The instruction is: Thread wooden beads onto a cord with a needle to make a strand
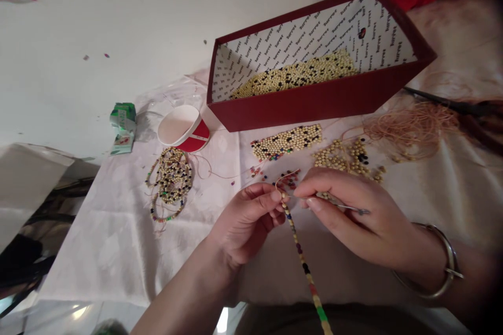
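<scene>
Between thumb and fingers, my left hand (251,217) pinches the upper end of a bead strand (302,259). The strand runs down toward me, with cream, black, red and green beads. A thin thread end (286,175) curls up above the pinch. My right hand (353,214) is closed on a thin metal needle (346,206), whose tip is at the strand's top bead; whether it is inside the bead I cannot tell. Just beyond the hands lie loose reddish beads (288,180), loose cream and black beads (338,157) and a flat beaded band (288,141).
A dark red box (298,104) of cream and black beads stands at the back. Left of it are a red and white paper cup (196,136), coiled bead strands (171,180) and a green packet (123,123). Tangled thread (416,128) and a dark tool (444,99) lie at right.
</scene>
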A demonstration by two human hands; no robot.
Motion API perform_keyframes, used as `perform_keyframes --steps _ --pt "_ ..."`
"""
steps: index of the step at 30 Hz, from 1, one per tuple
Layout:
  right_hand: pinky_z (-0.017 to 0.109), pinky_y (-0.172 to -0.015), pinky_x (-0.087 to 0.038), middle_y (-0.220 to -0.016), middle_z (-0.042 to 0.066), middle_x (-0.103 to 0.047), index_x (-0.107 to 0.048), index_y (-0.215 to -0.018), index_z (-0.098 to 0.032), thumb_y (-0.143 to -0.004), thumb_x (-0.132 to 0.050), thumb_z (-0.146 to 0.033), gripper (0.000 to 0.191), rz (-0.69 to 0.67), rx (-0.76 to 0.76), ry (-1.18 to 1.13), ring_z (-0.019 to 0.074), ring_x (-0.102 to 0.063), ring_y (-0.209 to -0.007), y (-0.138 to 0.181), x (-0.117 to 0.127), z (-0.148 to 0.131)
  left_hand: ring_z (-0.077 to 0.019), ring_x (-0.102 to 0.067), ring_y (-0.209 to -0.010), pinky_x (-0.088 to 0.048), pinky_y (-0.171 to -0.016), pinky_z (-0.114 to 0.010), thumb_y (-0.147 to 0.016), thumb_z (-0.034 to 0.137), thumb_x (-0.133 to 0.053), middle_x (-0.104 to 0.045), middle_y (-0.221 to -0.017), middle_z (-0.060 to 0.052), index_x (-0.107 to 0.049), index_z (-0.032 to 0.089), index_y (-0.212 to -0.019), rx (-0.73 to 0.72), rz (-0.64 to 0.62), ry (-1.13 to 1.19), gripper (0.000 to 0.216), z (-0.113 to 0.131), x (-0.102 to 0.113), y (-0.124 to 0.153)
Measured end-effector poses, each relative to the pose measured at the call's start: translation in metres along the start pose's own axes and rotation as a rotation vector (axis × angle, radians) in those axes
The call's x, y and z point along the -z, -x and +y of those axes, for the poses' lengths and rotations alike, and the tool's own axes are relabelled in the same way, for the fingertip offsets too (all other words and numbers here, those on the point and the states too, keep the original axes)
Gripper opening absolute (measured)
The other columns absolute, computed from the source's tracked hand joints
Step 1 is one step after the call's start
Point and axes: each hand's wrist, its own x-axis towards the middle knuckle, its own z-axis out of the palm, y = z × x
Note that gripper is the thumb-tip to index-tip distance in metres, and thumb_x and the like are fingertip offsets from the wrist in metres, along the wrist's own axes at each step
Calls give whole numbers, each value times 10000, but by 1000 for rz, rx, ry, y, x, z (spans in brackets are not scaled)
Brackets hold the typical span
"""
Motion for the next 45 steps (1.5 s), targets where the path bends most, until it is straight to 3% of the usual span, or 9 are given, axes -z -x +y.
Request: perform_keyframes --steps 18,30,35,41,45 --pt "245 -745 -489 -925 25 -662 -557 -958 -217 -943 -442 -126 147 -78 -55 -7 136 -625 -860 -5 -6 2 -56 -509 -552 -376 -598 -193 -655 241 -859 -625 -645 14 -691 141 -706 -57 -24 -54 202 -4 1 -1" --pt "270 -684 -476 -831 7 -660 -598 -855 -214 -877 -535 -132 106 -92 -138 19 147 -616 -776 -7 -9 6 -66 -481 -565 -371 -619 -211 -640 262 -861 -598 -620 16 -685 142 -694 -61 -31 -76 220 -4 1 -1" --pt "262 -656 -451 -753 -8 -634 -599 -781 -209 -881 -530 -126 147 -71 -89 32 132 -593 -713 -8 -9 7 -66 -484 -564 -363 -616 -213 -644 267 -863 -596 -623 19 -689 146 -704 -66 -29 -92 221 -5 1 -1" --pt "241 -596 -435 -732 -19 -610 -570 -795 -211 -874 -527 -133 118 -49 -169 26 121 -559 -662 -7 -7 6 -62 -484 -559 -355 -600 -212 -670 288 -850 -603 -644 14 -699 135 -709 -79 -34 -134 219 -4 1 -2" --pt "244 -570 -428 -714 -24 -562 -554 -815 -213 -917 -497 -196 118 40 -228 -36 117 -530 -632 -6 -1 9 -53 -484 -550 -363 -585 -204 -666 272 -851 -625 -690 8 -681 125 -691 -74 -19 -107 225 -3 0 -2"
